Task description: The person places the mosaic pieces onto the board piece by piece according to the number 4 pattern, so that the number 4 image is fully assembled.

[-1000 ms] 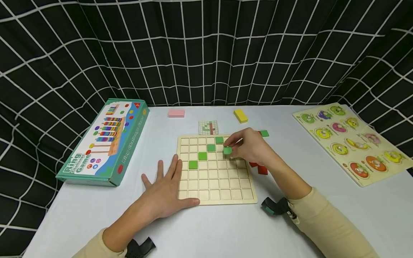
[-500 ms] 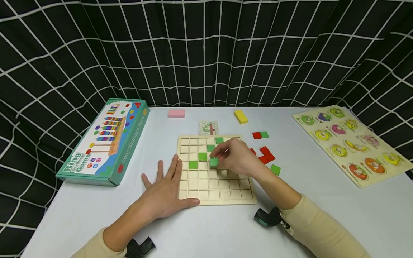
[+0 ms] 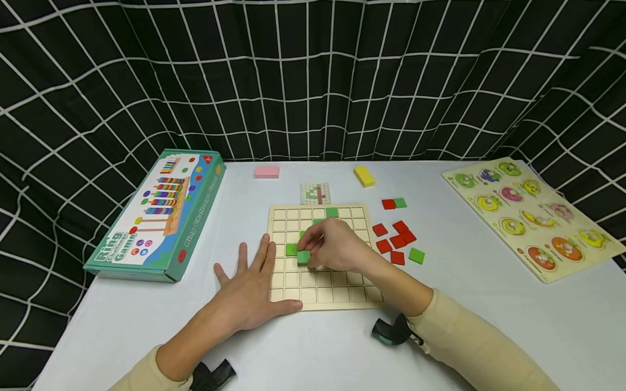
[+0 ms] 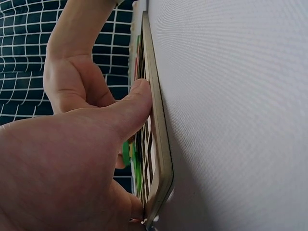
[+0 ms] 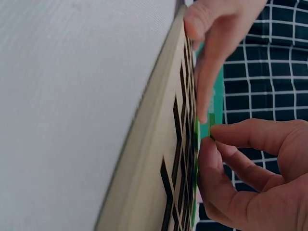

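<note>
My right hand pinches a small green square tile between thumb and fingertips, low over the wooden grid board. In the right wrist view that tile appears edge-on at the fingertips. A diagonal of green tiles lies in the board's cells; the lowest one is just left of the pinched tile, and the right hand partly covers others. My left hand lies with fingers spread straight along the board's left edge. Its thumb rests on the board's near left corner.
Several red tiles and a green tile lie right of the board. A pattern card, pink block and yellow block sit behind it. A game box stands left, a fruit puzzle board right.
My right hand has carried the green tile left and toward me across the board, from near its right side to beside the lowest green tile. The left hand has stayed put.
</note>
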